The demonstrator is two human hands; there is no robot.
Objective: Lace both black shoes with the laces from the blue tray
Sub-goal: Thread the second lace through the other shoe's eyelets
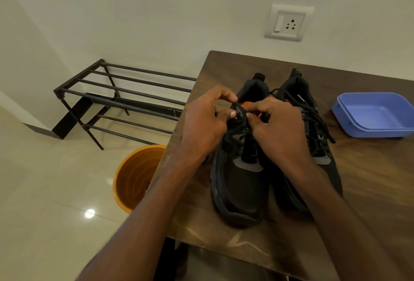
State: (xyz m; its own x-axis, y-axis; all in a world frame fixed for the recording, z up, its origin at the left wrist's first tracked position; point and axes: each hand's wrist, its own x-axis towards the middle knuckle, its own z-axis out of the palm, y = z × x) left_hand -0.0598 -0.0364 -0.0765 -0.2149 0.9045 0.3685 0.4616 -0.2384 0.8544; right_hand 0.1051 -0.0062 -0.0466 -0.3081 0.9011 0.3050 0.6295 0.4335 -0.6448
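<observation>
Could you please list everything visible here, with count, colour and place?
shoes: two, black, side by side on the table
lace: black, threaded on the right-side shoe; another pinched at the left-side shoe's top
tray: one, blue, table's right edge, nothing seen inside
table: one, dark wood
rack: one, black metal, on floor by wall
bucket: one, orange, floor beside table
socket: one, white, wall
left hand, right hand: pinching the lace

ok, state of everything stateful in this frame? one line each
left shoe: on table, being laced at the top eyelets
right shoe: laced, lace ends loose
blue tray: empty, upright
left hand: pinching the lace
right hand: pinching the lace
orange bucket: upright on floor
wall switch: position unclear
</observation>
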